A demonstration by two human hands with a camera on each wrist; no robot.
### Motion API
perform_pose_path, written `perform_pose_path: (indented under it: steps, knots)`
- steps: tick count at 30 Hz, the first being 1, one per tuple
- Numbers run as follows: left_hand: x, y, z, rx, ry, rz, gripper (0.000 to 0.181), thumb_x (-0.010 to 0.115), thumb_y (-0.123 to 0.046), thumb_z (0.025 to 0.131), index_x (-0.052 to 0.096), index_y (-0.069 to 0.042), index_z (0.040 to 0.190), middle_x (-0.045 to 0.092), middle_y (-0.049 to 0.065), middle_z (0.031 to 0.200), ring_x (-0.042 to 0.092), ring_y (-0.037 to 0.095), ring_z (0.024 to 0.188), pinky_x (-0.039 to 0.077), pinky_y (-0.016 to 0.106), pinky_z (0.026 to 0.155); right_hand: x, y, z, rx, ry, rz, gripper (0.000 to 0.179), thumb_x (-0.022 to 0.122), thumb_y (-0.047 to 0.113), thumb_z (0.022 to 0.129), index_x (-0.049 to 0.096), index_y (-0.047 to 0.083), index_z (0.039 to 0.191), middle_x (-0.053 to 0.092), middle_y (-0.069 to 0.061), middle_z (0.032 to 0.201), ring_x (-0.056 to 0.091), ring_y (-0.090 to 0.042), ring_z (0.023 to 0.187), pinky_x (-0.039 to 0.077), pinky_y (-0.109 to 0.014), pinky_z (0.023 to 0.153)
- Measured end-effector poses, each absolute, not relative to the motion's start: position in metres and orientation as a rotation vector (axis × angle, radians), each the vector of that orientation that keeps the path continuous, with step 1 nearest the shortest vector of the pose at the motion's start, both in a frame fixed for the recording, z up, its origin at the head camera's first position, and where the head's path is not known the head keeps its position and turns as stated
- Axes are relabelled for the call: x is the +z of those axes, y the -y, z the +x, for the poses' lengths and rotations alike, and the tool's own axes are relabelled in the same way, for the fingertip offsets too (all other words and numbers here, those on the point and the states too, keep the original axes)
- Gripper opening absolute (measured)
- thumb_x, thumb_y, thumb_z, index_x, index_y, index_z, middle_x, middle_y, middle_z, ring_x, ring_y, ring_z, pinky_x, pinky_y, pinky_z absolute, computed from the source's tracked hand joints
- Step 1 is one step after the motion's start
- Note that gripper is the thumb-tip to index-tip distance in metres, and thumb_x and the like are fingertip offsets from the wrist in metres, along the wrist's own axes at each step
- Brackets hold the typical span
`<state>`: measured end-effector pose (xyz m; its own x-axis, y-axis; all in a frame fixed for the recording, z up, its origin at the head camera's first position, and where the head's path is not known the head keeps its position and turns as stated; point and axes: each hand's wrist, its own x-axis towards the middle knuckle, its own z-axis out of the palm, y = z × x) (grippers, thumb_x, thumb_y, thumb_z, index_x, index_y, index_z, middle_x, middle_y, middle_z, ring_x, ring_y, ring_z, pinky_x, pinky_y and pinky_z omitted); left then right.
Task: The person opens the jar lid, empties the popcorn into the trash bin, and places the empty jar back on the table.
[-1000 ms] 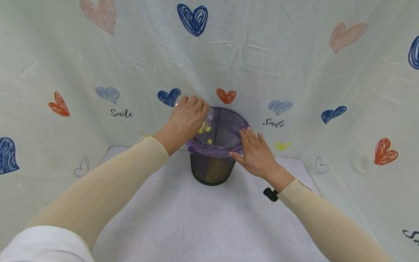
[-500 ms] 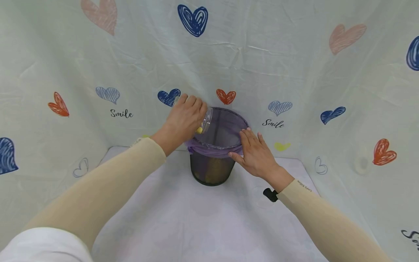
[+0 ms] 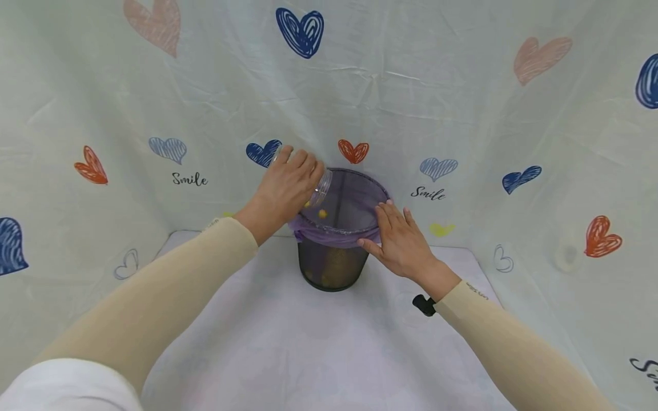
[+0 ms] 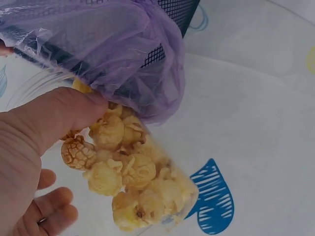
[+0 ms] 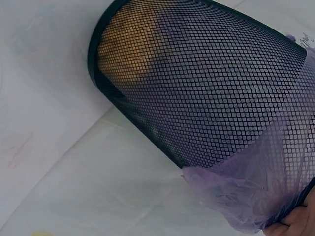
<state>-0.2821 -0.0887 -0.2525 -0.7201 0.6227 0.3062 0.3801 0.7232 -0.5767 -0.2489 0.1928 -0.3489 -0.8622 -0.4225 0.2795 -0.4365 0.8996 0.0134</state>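
A clear plastic jar (image 3: 323, 188) lies tipped over the left side of a black mesh wastebasket (image 3: 334, 268). My left hand (image 3: 288, 185) grips the jar from above, thumb and fingers round its wall. Caramel-coloured popcorn (image 4: 138, 169) fills much of the jar in the left wrist view. One yellow popcorn piece (image 3: 323, 214) shows just inside the basket's mouth. A purple bin bag (image 3: 329, 235) lines the basket and folds over its rim. My right hand (image 3: 406, 242) rests on the right rim with its fingers straight over the bag.
The basket stands on a white-covered table (image 3: 308, 348) in front of a white curtain (image 3: 411, 103) printed with hearts. An orange-brown mass (image 5: 130, 46) shows through the mesh near the basket's bottom. A black strap device (image 3: 424, 305) sits at the right wrist.
Popcorn pieces at the jar's mouth have dropped away and another is now below it. The left hand has shifted slightly left with the jar. The right hand stays at the rim.
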Motion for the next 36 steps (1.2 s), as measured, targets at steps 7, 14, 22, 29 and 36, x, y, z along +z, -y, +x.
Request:
perform_pose_path:
  steps: [7, 14, 22, 29, 36]
  knots:
    - [-0.2501, 0.0848, -0.2807, 0.726, 2.466, -0.758, 0.069, 0.074, -0.023, 0.098, 0.040, -0.004, 0.156, 0.048, 0.016, 0.156, 0.043, 0.036, 0.143, 0.032, 0.052, 0.123, -0.3487, -0.1940, -0.2476, 0.069, 2.787, 0.649, 0.093, 0.053, 0.062, 0.104, 0.032, -0.010, 0.160, 0.033, -0.026, 0.168, 0.023, -0.040, 0.161, 0.016, -0.064, 0.129]
    - [-0.2484, 0.0841, -0.2800, 0.744, 2.515, -0.754, 0.076, 0.076, -0.023, 0.096, 0.037, -0.004, 0.158, 0.045, 0.018, 0.159, 0.041, 0.037, 0.145, 0.032, 0.052, 0.124, -0.3484, -0.1941, -0.2465, 0.065, 2.786, 0.651, 0.093, 0.053, 0.062, 0.104, 0.032, -0.010, 0.160, 0.034, -0.026, 0.168, 0.024, -0.040, 0.161, 0.016, -0.063, 0.129]
    - [-0.2485, 0.0837, -0.2802, 0.714, 2.501, -0.751, 0.067, 0.071, -0.021, 0.099, 0.039, -0.003, 0.156, 0.048, 0.018, 0.156, 0.043, 0.037, 0.142, 0.034, 0.052, 0.123, -0.3483, -0.1949, -0.2463, 0.071, 2.785, 0.651, 0.093, 0.053, 0.062, 0.104, 0.032, -0.010, 0.160, 0.034, -0.026, 0.168, 0.023, -0.040, 0.161, 0.015, -0.063, 0.129]
    - [-0.2496, 0.0832, -0.2776, 0.683, 2.468, -0.759, 0.064, 0.072, -0.018, 0.099, 0.043, -0.003, 0.154, 0.050, 0.017, 0.155, 0.044, 0.036, 0.142, 0.034, 0.051, 0.122, -0.3485, -0.1954, -0.2460, 0.073, 2.786, 0.653, 0.093, 0.053, 0.062, 0.104, 0.031, -0.010, 0.160, 0.033, -0.026, 0.168, 0.022, -0.040, 0.161, 0.015, -0.063, 0.129]
    - [-0.2508, 0.0828, -0.2783, 0.695, 2.448, -0.778, 0.068, 0.075, -0.017, 0.096, 0.043, -0.004, 0.154, 0.048, 0.017, 0.157, 0.041, 0.036, 0.145, 0.028, 0.051, 0.127, -0.3487, -0.1960, -0.2455, 0.067, 2.793, 0.651, 0.093, 0.052, 0.062, 0.104, 0.031, -0.010, 0.160, 0.032, -0.026, 0.168, 0.022, -0.040, 0.161, 0.015, -0.063, 0.129]
